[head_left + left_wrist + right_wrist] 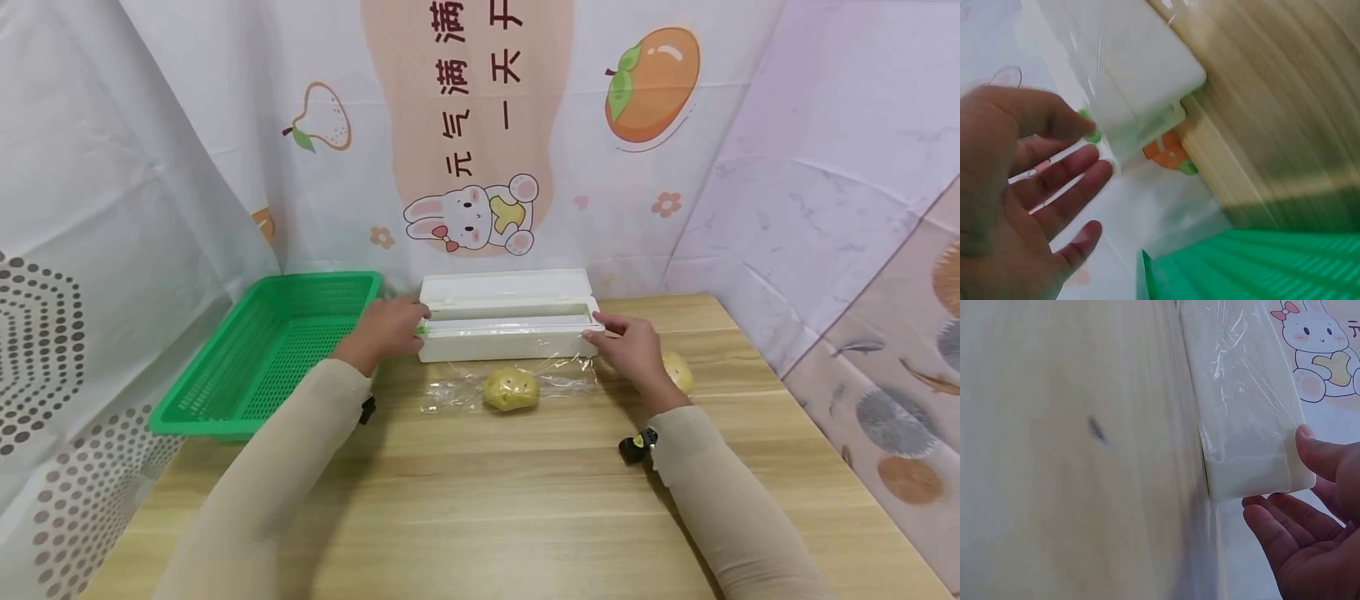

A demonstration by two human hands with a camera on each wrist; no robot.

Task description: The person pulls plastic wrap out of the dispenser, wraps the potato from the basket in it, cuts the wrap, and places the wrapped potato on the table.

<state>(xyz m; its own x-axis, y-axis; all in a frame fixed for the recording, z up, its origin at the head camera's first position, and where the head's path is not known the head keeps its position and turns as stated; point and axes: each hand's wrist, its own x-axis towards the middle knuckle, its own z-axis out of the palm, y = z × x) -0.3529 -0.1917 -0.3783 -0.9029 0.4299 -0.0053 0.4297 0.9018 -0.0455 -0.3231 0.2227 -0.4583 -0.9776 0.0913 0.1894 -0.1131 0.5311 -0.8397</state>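
Observation:
A long white cling film box [510, 346] stands at the back of the table, its lid [506, 285] raised. My left hand [386, 327] is at the box's left end, where thumb and forefinger pinch a small green slider [1090, 126]; the other fingers are spread apart. At the right end my right hand [633, 350] grips the box corner, thumb on the upper edge and fingers at the end face. Clear film [457, 392] hangs over the front onto the table. A potato [512, 389] lies on or under this film; I cannot tell which.
To the left stands a green plastic basket [201, 427]. A second potato [677, 372] sits behind my right wrist, partly hidden. A printed white cloth [330, 200] hangs behind the wooden table [487, 500].

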